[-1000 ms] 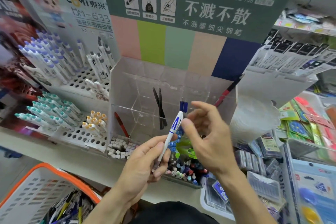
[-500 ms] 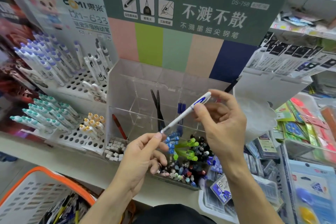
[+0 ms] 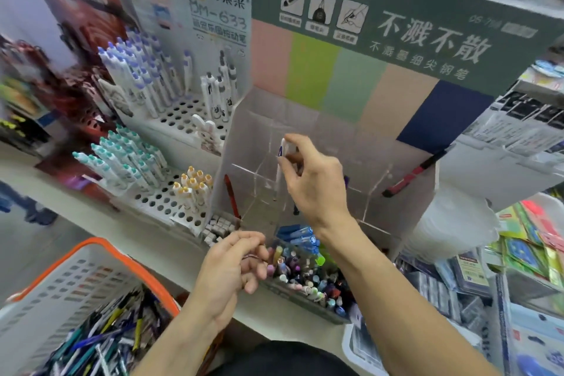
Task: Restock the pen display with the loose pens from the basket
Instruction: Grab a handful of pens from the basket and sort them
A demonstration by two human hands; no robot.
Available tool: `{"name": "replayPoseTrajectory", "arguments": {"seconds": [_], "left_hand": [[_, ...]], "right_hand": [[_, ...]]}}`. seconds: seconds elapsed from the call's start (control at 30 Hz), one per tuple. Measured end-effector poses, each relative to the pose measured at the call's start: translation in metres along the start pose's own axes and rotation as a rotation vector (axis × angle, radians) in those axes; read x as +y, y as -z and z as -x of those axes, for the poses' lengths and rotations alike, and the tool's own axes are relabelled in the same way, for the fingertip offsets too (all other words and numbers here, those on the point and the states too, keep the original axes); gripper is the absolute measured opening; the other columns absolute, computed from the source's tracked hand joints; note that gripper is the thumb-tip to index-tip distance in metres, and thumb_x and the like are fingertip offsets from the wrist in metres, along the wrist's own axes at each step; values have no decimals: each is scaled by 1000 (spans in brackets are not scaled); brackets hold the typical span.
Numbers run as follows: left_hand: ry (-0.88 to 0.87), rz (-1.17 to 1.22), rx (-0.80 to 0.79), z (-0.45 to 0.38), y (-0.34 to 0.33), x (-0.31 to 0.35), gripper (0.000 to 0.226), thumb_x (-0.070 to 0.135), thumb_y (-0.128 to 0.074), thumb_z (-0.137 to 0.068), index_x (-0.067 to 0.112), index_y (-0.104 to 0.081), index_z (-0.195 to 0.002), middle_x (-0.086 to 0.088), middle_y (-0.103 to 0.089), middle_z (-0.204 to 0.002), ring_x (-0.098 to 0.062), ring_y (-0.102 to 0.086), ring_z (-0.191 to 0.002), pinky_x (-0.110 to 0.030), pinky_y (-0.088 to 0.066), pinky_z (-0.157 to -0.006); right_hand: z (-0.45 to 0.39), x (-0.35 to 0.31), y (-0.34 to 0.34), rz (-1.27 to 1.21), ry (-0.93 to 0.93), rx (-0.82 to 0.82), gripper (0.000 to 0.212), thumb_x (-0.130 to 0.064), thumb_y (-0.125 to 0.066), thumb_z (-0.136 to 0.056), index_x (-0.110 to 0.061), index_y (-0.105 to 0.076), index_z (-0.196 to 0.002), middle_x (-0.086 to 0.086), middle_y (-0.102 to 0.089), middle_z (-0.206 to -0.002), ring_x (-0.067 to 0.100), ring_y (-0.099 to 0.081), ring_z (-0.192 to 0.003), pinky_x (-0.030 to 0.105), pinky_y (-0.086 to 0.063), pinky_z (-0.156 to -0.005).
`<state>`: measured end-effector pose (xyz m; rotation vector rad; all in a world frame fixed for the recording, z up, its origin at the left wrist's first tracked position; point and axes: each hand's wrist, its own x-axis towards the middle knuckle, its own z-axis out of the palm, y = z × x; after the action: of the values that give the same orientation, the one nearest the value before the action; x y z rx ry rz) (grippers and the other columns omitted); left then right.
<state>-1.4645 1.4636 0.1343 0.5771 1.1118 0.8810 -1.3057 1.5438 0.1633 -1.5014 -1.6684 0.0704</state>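
Right hand (image 3: 317, 186), centre frame: fingers (image 3: 294, 143) pinch the top of a white pen (image 3: 279, 174), held near upright, tip down, inside the clear acrylic pen display (image 3: 375, 192). Left hand (image 3: 227, 268), lower centre: fingers loosely curled, holding nothing, just left of the front tray of mixed pens (image 3: 308, 275). Basket (image 3: 91, 256), orange rim, lower left, with loose pens (image 3: 100, 339) piled in it. A red pen (image 3: 232, 195) leans in the display's left compartment. White peg-hole racks (image 3: 171, 192) of pens at left.
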Motion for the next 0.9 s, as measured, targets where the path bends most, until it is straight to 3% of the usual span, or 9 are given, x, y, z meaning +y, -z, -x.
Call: {"name": "replayPoseTrajectory", "arguments": {"seconds": [0.13, 0.27, 0.37, 0.43, 0.53, 0.63, 0.73, 0.83, 0.9], "left_hand": [[-9, 45, 27, 6, 15, -1, 11, 5, -53, -98, -1, -62, -99, -14, -58, -73, -19, -51, -51, -21, -32, -34], [-21, 92, 83, 9, 35, -6, 13, 7, -55, -98, 0, -65, -101, -12, -59, -74, -19, -50, -52, -21, -32, -34], [-31, 150, 163, 13, 54, -11, 10, 6, -55, -98, 2, -64, -99, -11, -60, -72, -18, -50, -50, -20, -31, -32], [-29, 193, 240, 17, 71, -16, 9, 5, -55, -98, 2, -63, -97, -9, -60, -68, -17, -48, -47, -19, -29, -31], [-35, 228, 365, 25, 106, -28, 9, 7, -55, -98, 3, -63, -96, -9, -59, -68, -16, -45, -46, -19, -25, -32], [-59, 208, 560, 35, 151, -52, 11, 7, -55, -97, 1, -63, -95, -11, -59, -70, -16, -46, -44, -19, -24, -32], [14, 31, 779, 45, 204, -86, 15, 9, -54, -99, -2, -64, -97, -12, -63, -71, -18, -50, -46, -20, -30, -35], [195, -277, 866, 62, 253, -122, 14, 18, -55, -97, 14, -65, -88, -2, -68, -80, -20, -60, -67, -28, -40, -54], [303, -418, 837, 71, 278, -145, 9, 22, -58, -96, 20, -61, -87, 7, -62, -82, -20, -61, -82, -31, -41, -68]], "right_hand": [[-1, 3, -13, 142, -1, -183, 40, -17, -67, -97, -18, -62, -137, 11, -78, -93, 34, -73, -81, 46, -60, -76], [2, -12, -10, 211, 1, -173, 46, -17, -65, -97, -16, -57, -142, 5, -76, -102, 29, -71, -87, 38, -56, -78], [12, -39, -16, 117, 67, -161, 30, -13, -69, -94, -12, -69, -123, 2, -74, -101, 18, -68, -85, 28, -50, -74], [25, -61, -30, -20, 133, -258, 16, -11, -71, -91, -13, -73, -107, 0, -73, -95, 14, -65, -76, 31, -54, -71], [54, -89, -66, -166, 186, -530, 9, -13, -71, -88, -14, -73, -96, -1, -73, -85, 14, -63, -69, 34, -55, -68], [88, -110, -108, -196, 232, -848, 9, -19, -67, -89, -13, -72, -94, 2, -72, -81, 23, -67, -75, 40, -54, -69], [123, -132, -148, -173, 320, -1174, 11, -20, -65, -92, -12, -68, -98, 7, -73, -85, 31, -67, -83, 40, -50, -69], [161, -148, -187, -80, 328, -1496, 19, -22, -64, -96, -8, -67, -107, 11, -73, -92, 31, -66, -90, 34, -44, -68], [184, -153, -216, 21, 276, -1679, 26, -24, -64, -97, -6, -65, -116, 14, -72, -106, 32, -66, -100, 36, -51, -76]]}}
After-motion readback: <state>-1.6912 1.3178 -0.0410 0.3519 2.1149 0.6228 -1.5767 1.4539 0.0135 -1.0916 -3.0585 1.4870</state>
